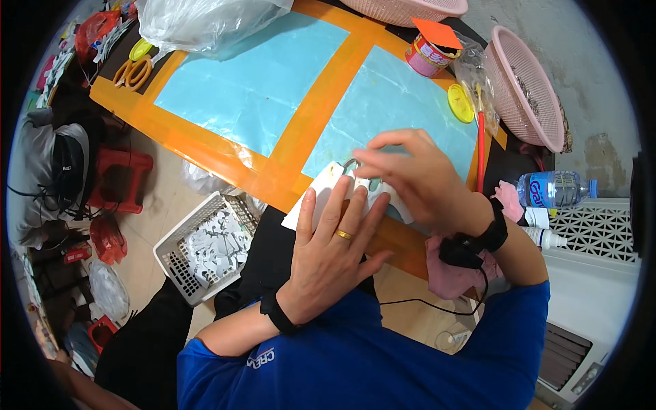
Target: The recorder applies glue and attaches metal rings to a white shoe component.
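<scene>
My left hand (329,263), a gold ring on one finger, lies flat with its fingers stretched over white card pieces (328,179) at the table's near edge. Above it, my right hand (430,176) is bent, with thumb and forefinger brought together. By those fingertips is a small dark curved thing (351,164), set against the cards; what exactly the fingers pinch is too small to make out. Under both hands is the table (301,123), covered with blue sheets and orange tape. My fingers and palm hide part of the cards.
Left of my lap stands a white basket (162,254) of cut white pieces. Orange-handled scissors (134,72), a clear plastic bag (212,24), a pink tin (427,58), a yellow lid (460,103), a red stick (481,150) and a pink basket (523,102) lie around the table.
</scene>
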`<state>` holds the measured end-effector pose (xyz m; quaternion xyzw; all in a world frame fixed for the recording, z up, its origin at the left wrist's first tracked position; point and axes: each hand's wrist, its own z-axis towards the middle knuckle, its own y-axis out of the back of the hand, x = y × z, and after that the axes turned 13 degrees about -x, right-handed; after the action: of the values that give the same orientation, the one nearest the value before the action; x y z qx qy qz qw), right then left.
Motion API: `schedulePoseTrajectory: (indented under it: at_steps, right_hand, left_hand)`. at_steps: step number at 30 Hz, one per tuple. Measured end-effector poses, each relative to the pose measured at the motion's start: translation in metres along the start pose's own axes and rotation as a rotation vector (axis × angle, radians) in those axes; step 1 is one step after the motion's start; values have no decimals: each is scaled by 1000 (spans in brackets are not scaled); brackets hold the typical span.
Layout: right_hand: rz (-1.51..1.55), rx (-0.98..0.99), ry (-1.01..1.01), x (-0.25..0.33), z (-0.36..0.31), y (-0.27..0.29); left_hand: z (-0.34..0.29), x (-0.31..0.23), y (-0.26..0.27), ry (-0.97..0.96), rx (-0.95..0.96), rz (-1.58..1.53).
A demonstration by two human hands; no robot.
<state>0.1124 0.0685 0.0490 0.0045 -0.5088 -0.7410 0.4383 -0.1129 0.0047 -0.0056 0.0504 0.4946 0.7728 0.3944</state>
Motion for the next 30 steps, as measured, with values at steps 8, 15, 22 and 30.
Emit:
schedulePoseTrajectory:
  at_steps: [8, 15, 22, 30]
  right_hand:
    - [24, -32, -115, 2, -18, 6]
    - [175, -140, -207, 8, -17, 19]
    - [87, -44, -334, 7, -37, 30]
    - [41, -95, -263, 9, -40, 23]
  left_hand:
    - [10, -1, 6, -30, 3, -17]
    - [14, 3, 6, 28, -33, -208]
    - [30, 1, 15, 54, -39, -249]
    - [40, 12, 10, 41, -180, -154]
